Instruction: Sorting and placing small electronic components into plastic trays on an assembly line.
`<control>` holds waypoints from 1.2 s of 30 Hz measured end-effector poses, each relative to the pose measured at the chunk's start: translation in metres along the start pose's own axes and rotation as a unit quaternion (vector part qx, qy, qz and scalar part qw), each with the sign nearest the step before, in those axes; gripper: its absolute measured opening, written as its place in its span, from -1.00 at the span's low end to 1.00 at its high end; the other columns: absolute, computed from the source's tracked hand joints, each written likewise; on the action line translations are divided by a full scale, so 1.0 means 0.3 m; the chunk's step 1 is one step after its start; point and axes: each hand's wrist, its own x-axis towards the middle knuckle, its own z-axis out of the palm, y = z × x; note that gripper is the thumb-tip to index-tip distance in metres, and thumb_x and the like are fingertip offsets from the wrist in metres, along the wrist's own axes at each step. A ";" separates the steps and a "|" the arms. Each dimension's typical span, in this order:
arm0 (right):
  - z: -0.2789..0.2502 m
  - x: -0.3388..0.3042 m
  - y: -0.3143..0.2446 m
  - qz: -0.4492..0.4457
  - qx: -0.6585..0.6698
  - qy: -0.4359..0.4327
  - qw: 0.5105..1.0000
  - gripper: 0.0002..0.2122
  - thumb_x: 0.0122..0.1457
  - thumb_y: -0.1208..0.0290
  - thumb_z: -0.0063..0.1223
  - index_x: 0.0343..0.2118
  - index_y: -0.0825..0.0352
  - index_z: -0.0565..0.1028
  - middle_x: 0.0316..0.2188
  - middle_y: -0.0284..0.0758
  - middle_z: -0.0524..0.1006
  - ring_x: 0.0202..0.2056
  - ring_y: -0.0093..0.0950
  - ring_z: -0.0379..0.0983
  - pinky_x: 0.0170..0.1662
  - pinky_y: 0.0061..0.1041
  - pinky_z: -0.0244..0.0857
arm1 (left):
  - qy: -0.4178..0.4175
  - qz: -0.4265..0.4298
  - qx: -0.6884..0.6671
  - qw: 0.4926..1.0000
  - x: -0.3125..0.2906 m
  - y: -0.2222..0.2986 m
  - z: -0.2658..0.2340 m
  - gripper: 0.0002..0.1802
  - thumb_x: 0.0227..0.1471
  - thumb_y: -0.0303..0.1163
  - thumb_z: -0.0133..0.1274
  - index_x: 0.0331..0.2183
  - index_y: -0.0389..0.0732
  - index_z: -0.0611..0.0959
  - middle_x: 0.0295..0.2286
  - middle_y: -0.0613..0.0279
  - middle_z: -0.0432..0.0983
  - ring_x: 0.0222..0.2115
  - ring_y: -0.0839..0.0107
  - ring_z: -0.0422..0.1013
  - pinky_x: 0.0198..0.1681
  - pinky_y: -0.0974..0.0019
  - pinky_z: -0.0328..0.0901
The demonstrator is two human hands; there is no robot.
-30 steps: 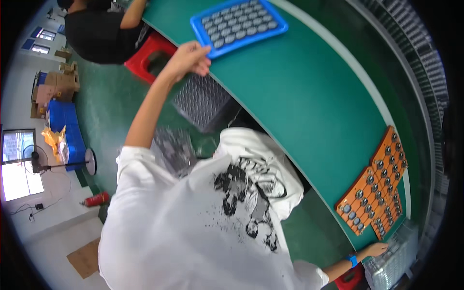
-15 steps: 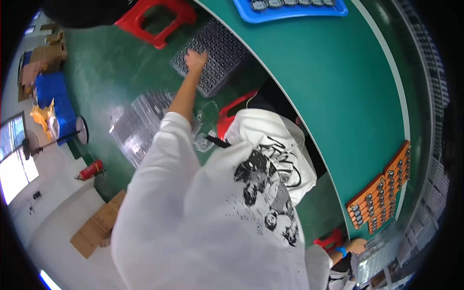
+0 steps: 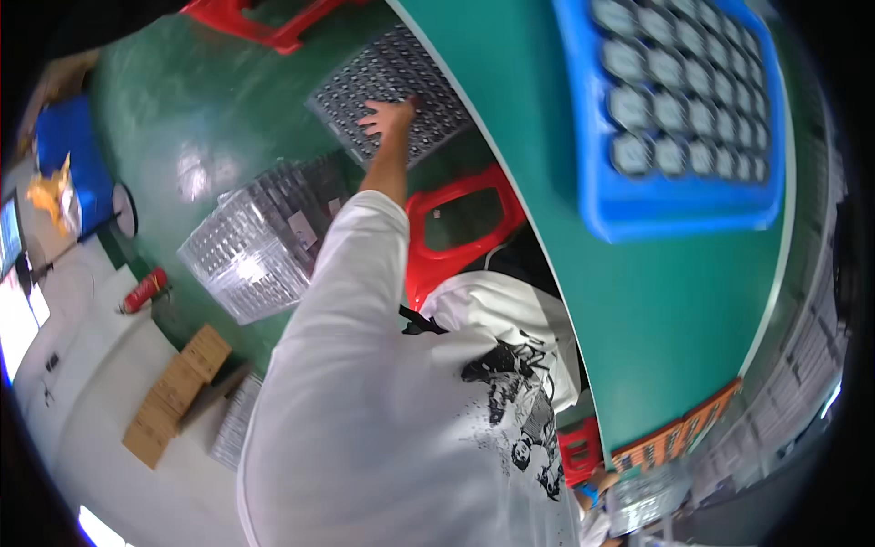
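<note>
My left hand (image 3: 389, 118) reaches down over a transparent plastic tray (image 3: 351, 91) beside the table, its cells filled with small dark parts. The fingers are spread, with nothing visible in them; whether they touch the parts I cannot tell. The white sleeve (image 3: 355, 264) of my left arm comes up from the lower edge. My right hand is not in view. Close to the tray stand a red plastic stool (image 3: 428, 269) and a stack of transparent trays (image 3: 251, 255) on the floor.
On the green table (image 3: 656, 319), a blue tray (image 3: 592, 210) carries rows of round grey parts. Orange boards (image 3: 679, 442) lie farther along, near a co-worker's hand with a blue wristband (image 3: 591, 493). Cartons (image 3: 178, 392) and a fire extinguisher (image 3: 144, 290) are at the left.
My view has shifted, bringing the blue tray and the red stool further into sight. My left hand has moved slightly right over the dark parts, and its fingers now spread apart.
</note>
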 end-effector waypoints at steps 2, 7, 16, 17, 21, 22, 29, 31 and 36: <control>0.171 -0.151 -0.091 0.026 0.016 -0.011 0.999 -0.75 0.16 0.33 -0.13 -0.21 0.36 0.48 -0.18 -0.29 0.54 -0.15 -0.43 0.46 -0.08 -0.50 0.36 | 0.007 0.020 0.023 1.000 -0.073 0.079 -0.026 0.42 -0.40 0.15 0.36 0.27 0.03 -0.23 0.24 -0.27 -0.51 0.25 -0.25 -0.32 0.09 -0.40 0.00; 0.221 -0.233 -0.294 0.062 0.017 0.037 0.997 -0.76 0.15 0.32 -0.12 -0.24 0.35 0.49 -0.22 -0.32 0.55 -0.24 -0.43 0.46 -0.23 -0.51 0.38 | 0.025 0.029 0.029 0.999 0.056 0.051 0.072 0.44 -0.43 0.15 0.39 0.28 0.10 -0.23 0.23 -0.29 -0.56 0.25 -0.27 -0.32 0.06 -0.47 -0.01; 0.125 -0.181 -0.158 0.165 0.071 0.131 0.975 -0.78 0.13 0.31 -0.10 -0.29 0.32 0.51 -0.30 -0.36 0.56 -0.39 -0.44 0.47 -0.48 -0.53 0.41 | 0.046 0.035 0.041 0.997 -0.018 0.074 0.035 0.36 -0.42 0.19 0.36 0.27 0.07 -0.09 0.20 -0.45 -0.57 0.23 -0.33 -0.28 0.08 -0.45 -0.07; 0.098 -0.159 -0.097 0.174 0.075 0.145 0.971 -0.78 0.12 0.30 -0.09 -0.30 0.31 0.51 -0.31 -0.36 0.56 -0.41 -0.44 0.48 -0.51 -0.53 0.41 | 0.039 0.028 0.041 0.998 -0.027 0.073 0.053 0.32 -0.41 0.18 0.35 0.27 0.07 -0.05 0.20 -0.43 -0.56 0.23 -0.32 -0.27 0.09 -0.43 -0.06; -0.092 -0.062 -0.152 -0.011 -0.030 -0.041 0.999 -0.74 0.11 0.40 -0.07 -0.21 0.47 0.43 -0.11 -0.22 0.53 -0.18 -0.34 0.50 -0.17 -0.35 0.44 | 0.000 -0.002 0.024 1.000 0.019 -0.019 0.041 0.34 -0.40 0.19 0.35 0.27 0.09 -0.09 0.21 -0.41 -0.59 0.23 -0.31 -0.28 0.11 -0.43 -0.09; 0.003 -0.133 -0.081 0.025 0.005 -0.038 0.999 -0.74 0.11 0.40 -0.07 -0.21 0.47 0.43 -0.11 -0.22 0.53 -0.19 -0.34 0.50 -0.18 -0.35 0.44 | 0.018 0.023 0.030 0.999 -0.011 0.029 0.017 0.34 -0.40 0.19 0.35 0.27 0.09 -0.09 0.21 -0.41 -0.59 0.23 -0.31 -0.28 0.11 -0.43 -0.09; 0.133 -0.298 -0.150 0.120 0.105 0.025 0.987 -0.73 0.12 0.37 -0.07 -0.21 0.47 0.43 -0.14 -0.25 0.55 -0.22 -0.34 0.51 -0.20 -0.34 0.45 | 0.118 0.034 0.078 0.989 -0.004 0.049 0.060 0.37 -0.38 0.23 0.31 0.27 -0.06 -0.12 0.22 -0.41 -0.49 0.23 -0.35 -0.30 0.09 -0.47 -0.07; 0.158 -0.299 -0.201 0.141 0.121 0.034 0.982 -0.73 0.12 0.36 -0.08 -0.21 0.46 0.43 -0.15 -0.26 0.55 -0.23 -0.34 0.52 -0.20 -0.33 0.45 | 0.160 0.086 0.079 0.980 0.019 0.066 0.076 0.35 -0.37 0.21 0.31 0.26 -0.13 -0.09 0.23 -0.34 -0.36 0.24 -0.23 -0.23 0.09 -0.43 -0.05; 0.246 -0.300 -0.248 0.176 0.148 0.058 0.972 -0.72 0.12 0.34 -0.07 -0.21 0.46 0.44 -0.17 -0.27 0.56 -0.25 -0.34 0.53 -0.21 -0.33 0.45 | 0.134 0.113 0.021 0.984 -0.096 0.153 0.029 0.20 -0.30 -0.04 0.28 0.24 -0.17 -0.04 0.20 -0.26 -0.15 0.13 -0.11 0.03 0.10 -0.30 0.01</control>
